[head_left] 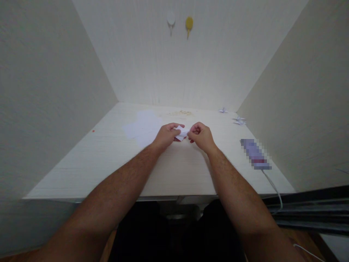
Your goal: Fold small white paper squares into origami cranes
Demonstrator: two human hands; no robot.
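Both of my hands meet over the middle of a pale wooden desk. My left hand and my right hand are each closed in a pinch on the same small folded piece of white paper, held just above the desk top. Only a small part of the paper shows between the fingers. Behind my left hand, several loose white paper sheets lie flat on the desk.
Three small folded paper figures sit at the back right of the desk. A blurred flat object with a white cable lies at the right edge. Walls close the desk on three sides; two hooks hang on the back wall.
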